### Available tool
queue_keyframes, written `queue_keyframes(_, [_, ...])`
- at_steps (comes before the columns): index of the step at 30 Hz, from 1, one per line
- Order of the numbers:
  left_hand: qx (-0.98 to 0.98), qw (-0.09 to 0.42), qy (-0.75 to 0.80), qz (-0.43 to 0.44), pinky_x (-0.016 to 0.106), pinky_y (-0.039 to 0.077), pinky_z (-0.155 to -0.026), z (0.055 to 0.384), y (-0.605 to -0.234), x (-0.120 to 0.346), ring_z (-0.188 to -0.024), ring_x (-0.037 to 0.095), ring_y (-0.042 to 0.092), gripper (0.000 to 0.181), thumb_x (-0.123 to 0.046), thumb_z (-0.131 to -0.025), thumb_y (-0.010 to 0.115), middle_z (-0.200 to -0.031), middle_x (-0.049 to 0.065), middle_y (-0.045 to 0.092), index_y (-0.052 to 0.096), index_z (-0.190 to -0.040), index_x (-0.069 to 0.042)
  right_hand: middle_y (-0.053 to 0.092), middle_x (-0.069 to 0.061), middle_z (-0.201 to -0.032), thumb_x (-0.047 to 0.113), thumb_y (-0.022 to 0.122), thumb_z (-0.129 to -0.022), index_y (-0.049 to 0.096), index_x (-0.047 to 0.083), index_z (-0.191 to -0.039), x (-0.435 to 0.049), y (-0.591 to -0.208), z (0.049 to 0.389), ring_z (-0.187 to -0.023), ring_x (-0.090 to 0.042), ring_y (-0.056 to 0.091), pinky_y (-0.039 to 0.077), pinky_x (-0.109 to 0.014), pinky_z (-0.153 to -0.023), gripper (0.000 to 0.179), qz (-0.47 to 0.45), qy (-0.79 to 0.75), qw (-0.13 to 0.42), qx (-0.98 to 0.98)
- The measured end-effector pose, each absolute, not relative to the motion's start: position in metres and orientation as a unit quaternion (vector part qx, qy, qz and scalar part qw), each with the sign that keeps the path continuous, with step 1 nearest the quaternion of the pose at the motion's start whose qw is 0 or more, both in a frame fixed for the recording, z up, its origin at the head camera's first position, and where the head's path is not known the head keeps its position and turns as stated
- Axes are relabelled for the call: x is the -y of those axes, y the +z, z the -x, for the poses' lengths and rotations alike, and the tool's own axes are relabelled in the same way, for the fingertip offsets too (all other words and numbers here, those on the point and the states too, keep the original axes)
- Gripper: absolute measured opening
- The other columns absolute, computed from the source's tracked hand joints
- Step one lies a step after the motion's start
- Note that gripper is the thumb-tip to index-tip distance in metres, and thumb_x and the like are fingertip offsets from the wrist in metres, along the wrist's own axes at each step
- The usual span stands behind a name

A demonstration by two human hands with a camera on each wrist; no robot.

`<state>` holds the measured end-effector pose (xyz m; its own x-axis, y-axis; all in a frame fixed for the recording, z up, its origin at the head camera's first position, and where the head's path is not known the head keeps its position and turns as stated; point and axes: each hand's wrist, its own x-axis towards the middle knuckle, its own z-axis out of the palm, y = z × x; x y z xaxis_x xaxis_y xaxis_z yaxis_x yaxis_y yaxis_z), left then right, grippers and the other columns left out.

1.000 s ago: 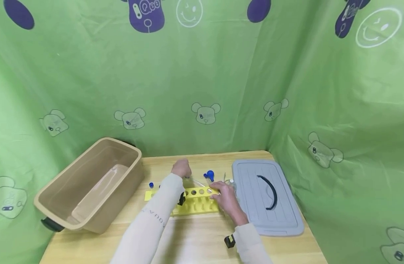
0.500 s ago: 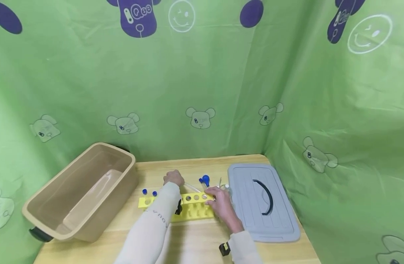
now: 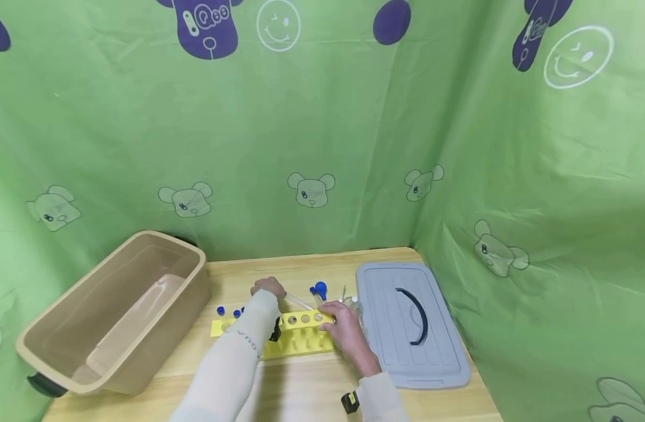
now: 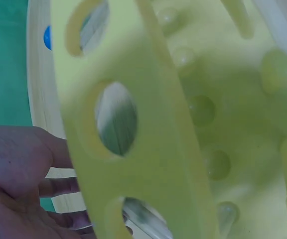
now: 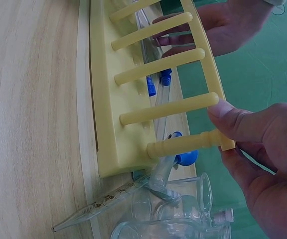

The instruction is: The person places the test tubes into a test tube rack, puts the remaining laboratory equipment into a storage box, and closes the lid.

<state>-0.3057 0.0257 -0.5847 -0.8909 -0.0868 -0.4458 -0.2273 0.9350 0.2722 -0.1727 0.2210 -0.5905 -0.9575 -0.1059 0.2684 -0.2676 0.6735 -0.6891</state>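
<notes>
A yellow test tube rack [image 3: 301, 346] stands mid-table, its top plate pierced by round holes and a row of pegs along it. My right hand [image 3: 345, 334] pinches the right end of that plate, thumb [image 5: 233, 117] on the near side by a peg tip. My left hand [image 3: 269, 287] reaches over and behind the rack; its fingers [image 5: 171, 41] are right at clear glass tubes [image 5: 146, 30] lying there. Whether they grip one I cannot tell. In the left wrist view the left fingertips are hidden behind the top plate [image 4: 148, 124].
Several blue caps [image 3: 220, 310] lie left of the rack. Behind it lies a blue-bulbed dropper [image 3: 320, 290]. Clear glassware [image 5: 183, 209] and a graduated pipette [image 5: 96, 205] are by its right end. A tan bin [image 3: 127, 310] stands left, a grey lid [image 3: 406, 328] right.
The left hand has drawn slightly left and closer to the rack's back side. The right hand keeps its hold on the rack's end. The head view has shifted a little to the right.
</notes>
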Motion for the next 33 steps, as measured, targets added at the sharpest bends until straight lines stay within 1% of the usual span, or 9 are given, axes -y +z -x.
queue_keyframes(2, [-0.960,0.218,0.156,0.086,0.047,0.052,-0.091,0.305,-0.588,-0.022,-0.098,0.034,0.055,0.039,-0.030,-0.102,0.063,-0.098,0.024,0.056,0.065,-0.122,0.003,0.073,-0.015,-0.116,-0.003,0.088,-0.071,0.075,-0.002,-0.113,-0.218,-0.591,0.171,-0.109,-0.034,0.069,0.058,-0.042,-0.095,0.044,-0.101,0.397,0.100,0.907])
queue_keyframes(7, [-0.961,0.209,0.158,0.087,0.049,0.051,-0.092,0.302,-0.594,-0.013,-0.097,0.035,0.056,0.039,-0.029,-0.100,0.066,-0.097,0.024,0.058,0.065,-0.120,0.005,0.072,-0.016,-0.118,-0.003,0.088,-0.072,0.074,-0.003,-0.114,-0.210,-0.590,0.164,-0.110,-0.035,0.068,0.058,-0.041,-0.095,0.044,-0.102,0.402,0.091,0.905])
queue_keyframes(9, [-0.962,0.204,0.163,0.083,0.049,0.051,-0.093,0.301,-0.596,-0.010,-0.099,0.035,0.057,0.039,-0.028,-0.099,0.067,-0.100,0.024,0.059,0.065,-0.121,0.005,0.072,-0.016,-0.119,-0.002,0.088,-0.072,0.074,-0.003,-0.114,-0.208,-0.589,0.163,-0.111,-0.034,0.068,0.058,-0.041,-0.095,0.045,-0.101,0.402,0.091,0.905])
queue_keyframes(15, [-0.960,0.198,0.177,0.084,0.051,0.052,-0.094,0.294,-0.591,-0.004,-0.102,0.041,0.059,0.035,-0.017,-0.100,0.063,-0.109,0.028,0.060,0.062,-0.126,0.006,0.071,-0.017,-0.119,-0.001,0.088,-0.072,0.074,-0.002,-0.115,-0.204,-0.586,0.163,-0.111,-0.034,0.068,0.058,-0.040,-0.096,0.045,-0.103,0.400,0.089,0.906])
queue_keyframes(18, [-0.962,0.196,0.173,0.079,0.050,0.054,-0.093,0.297,-0.588,-0.004,-0.101,0.040,0.063,0.032,-0.018,-0.100,0.064,-0.110,0.027,0.065,0.065,-0.123,0.005,0.071,-0.017,-0.119,-0.002,0.087,-0.073,0.074,-0.003,-0.115,-0.205,-0.583,0.163,-0.111,-0.035,0.068,0.058,-0.039,-0.095,0.045,-0.106,0.402,0.087,0.905])
queue_keyframes(20, [-0.965,0.190,0.163,0.074,0.050,0.057,-0.091,0.302,-0.587,-0.004,-0.098,0.037,0.067,0.029,-0.018,-0.099,0.065,-0.107,0.023,0.069,0.069,-0.119,0.003,0.071,-0.017,-0.119,-0.003,0.087,-0.073,0.073,-0.003,-0.115,-0.207,-0.581,0.164,-0.112,-0.035,0.068,0.058,-0.039,-0.095,0.044,-0.106,0.404,0.085,0.904])
queue_keyframes(24, [-0.977,0.167,0.122,0.046,0.049,0.060,-0.086,0.308,-0.578,-0.008,-0.092,0.033,0.070,0.025,-0.018,-0.096,0.068,-0.099,0.019,0.072,0.072,-0.112,0.001,0.071,-0.016,-0.120,-0.003,0.087,-0.073,0.074,-0.003,-0.116,-0.210,-0.581,0.167,-0.112,-0.036,0.068,0.058,-0.040,-0.096,0.044,-0.105,0.402,0.078,0.906])
queue_keyframes(28, [-0.985,0.136,0.106,0.016,0.048,0.060,-0.085,0.313,-0.560,-0.015,-0.091,0.032,0.070,0.020,-0.015,-0.096,0.066,-0.099,0.016,0.072,0.072,-0.108,-0.001,0.071,-0.017,-0.120,-0.003,0.086,-0.074,0.074,-0.002,-0.116,-0.214,-0.582,0.170,-0.113,-0.036,0.067,0.057,-0.040,-0.097,0.044,-0.101,0.400,0.075,0.908])
queue_keyframes(33, [-0.983,0.124,0.135,0.020,0.045,0.062,-0.084,0.317,-0.530,-0.025,-0.095,0.032,0.071,0.023,-0.009,-0.097,0.062,-0.110,0.017,0.072,0.070,-0.117,-0.002,0.071,-0.017,-0.121,-0.004,0.085,-0.075,0.073,-0.002,-0.117,-0.221,-0.583,0.172,-0.115,-0.036,0.066,0.057,-0.042,-0.098,0.043,-0.093,0.404,0.064,0.908])
